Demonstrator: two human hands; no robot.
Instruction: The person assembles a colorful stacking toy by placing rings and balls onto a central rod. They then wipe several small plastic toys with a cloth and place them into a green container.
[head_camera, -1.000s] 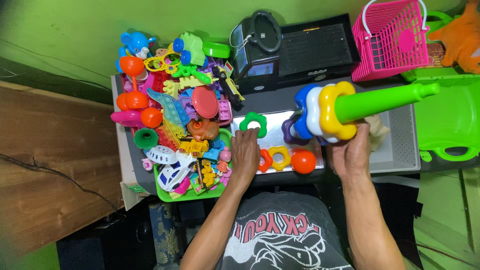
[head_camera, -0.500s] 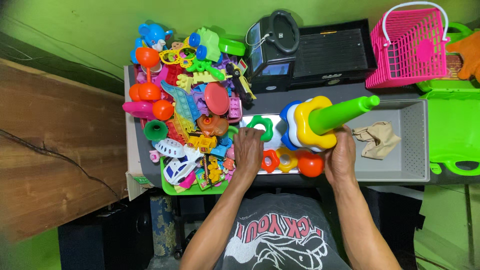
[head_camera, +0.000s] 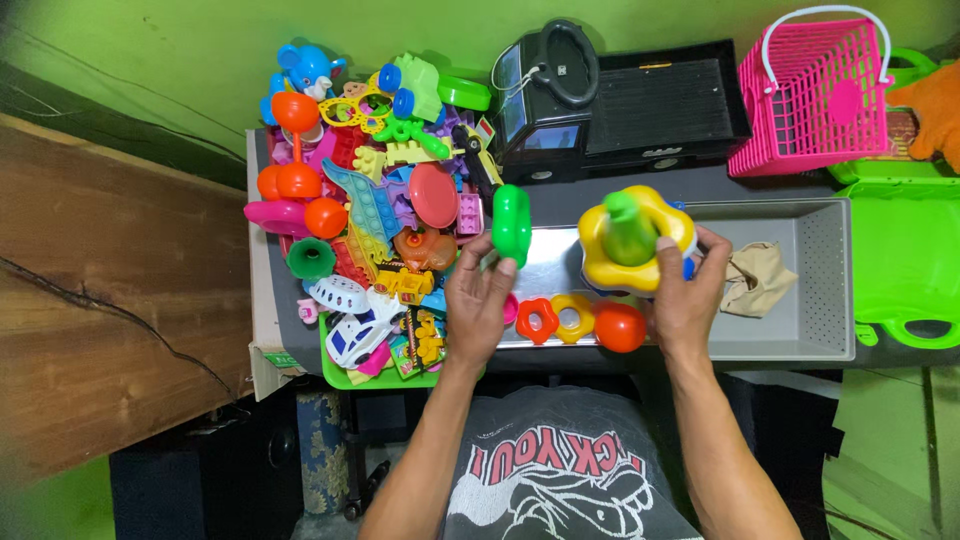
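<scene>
One green ring (head_camera: 511, 224) is standing on edge in my left hand (head_camera: 478, 300), fingers clamped on it, above the grey tray (head_camera: 800, 330). I'm gripping the stacking toy (head_camera: 634, 240) with my right hand (head_camera: 688, 297), its green peg pointing up at me.

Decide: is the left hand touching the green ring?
Touching. The head view shows the left hand's fingertips pinching the green ring at its lower edge.

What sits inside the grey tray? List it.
In the grey tray lie a crumpled tan cloth, a red ring, a yellow ring and a red ball. The stacker in the right hand hides the floor beneath.
</scene>
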